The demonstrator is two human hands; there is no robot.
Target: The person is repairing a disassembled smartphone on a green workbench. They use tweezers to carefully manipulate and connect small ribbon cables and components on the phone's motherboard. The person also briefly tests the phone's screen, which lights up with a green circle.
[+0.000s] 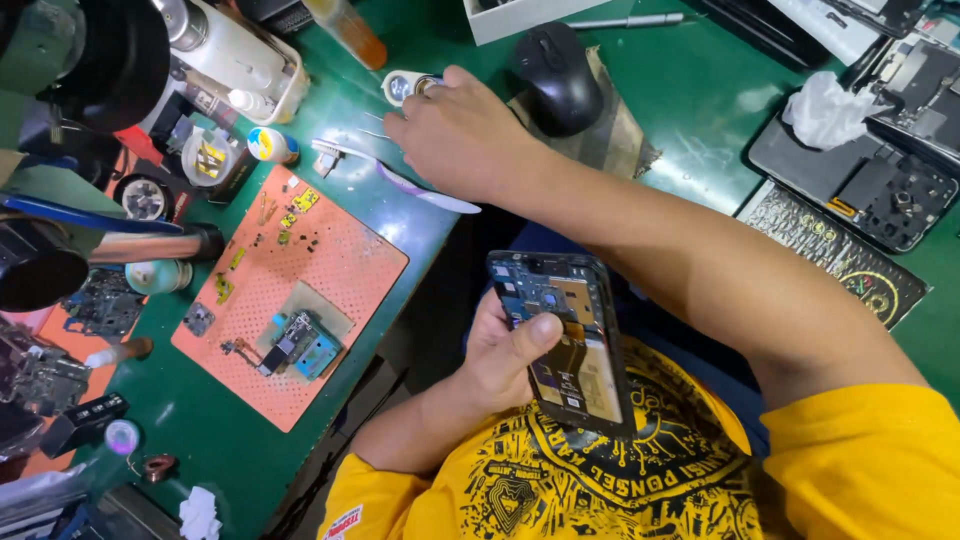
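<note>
Head view, left hand [500,365] grip clamped on opened phone [565,340] (glossy bare circuitry), right hand [460,135] fingers curled on green mat [700,100]

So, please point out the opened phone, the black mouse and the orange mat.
phone [565,340]: head view, on its exposed inner board.
mouse [558,75]: head view, on its top shell.
mat [345,265]: head view, on a bare part.
</note>
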